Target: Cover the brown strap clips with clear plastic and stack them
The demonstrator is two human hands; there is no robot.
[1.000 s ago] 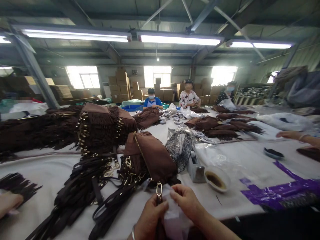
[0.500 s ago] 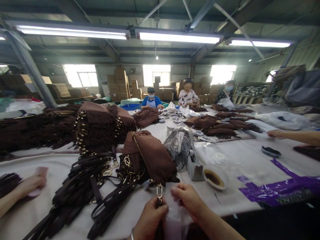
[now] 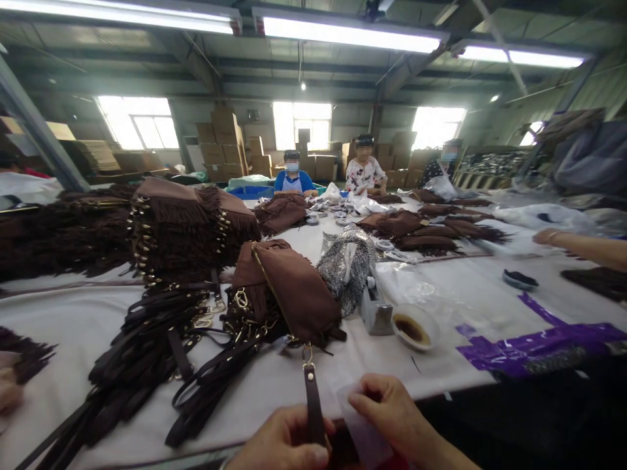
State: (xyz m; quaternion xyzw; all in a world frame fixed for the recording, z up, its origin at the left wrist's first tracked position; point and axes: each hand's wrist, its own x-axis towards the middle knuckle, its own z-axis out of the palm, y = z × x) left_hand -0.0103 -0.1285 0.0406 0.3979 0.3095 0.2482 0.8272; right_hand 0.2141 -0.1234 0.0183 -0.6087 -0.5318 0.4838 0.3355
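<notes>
My left hand [image 3: 277, 442] is closed on a dark brown leather strap [image 3: 312, 405] at the table's near edge. The strap ends in a gold clasp [image 3: 307, 355] that reaches toward a brown suede fringed bag [image 3: 294, 290] lying just beyond. My right hand [image 3: 392, 412] pinches a small clear plastic sleeve [image 3: 362, 427] beside the strap. A heap of dark straps with gold hardware [image 3: 161, 352] lies left of my hands.
Stacked fringed bags [image 3: 186, 228] fill the table's left. A small dish of brown glue [image 3: 411, 326], a grey block [image 3: 375, 310] and a snake-print pouch [image 3: 345, 261] sit right of centre. Purple plastic [image 3: 533, 346] lies right. Other people's hands [image 3: 548, 236] [image 3: 10, 391] work at the sides; several people sit far off.
The camera tilted down and my hands drew back toward me. The strap now stands free of the plastic sleeve, clasp exposed. The hand at left pulled back toward the edge.
</notes>
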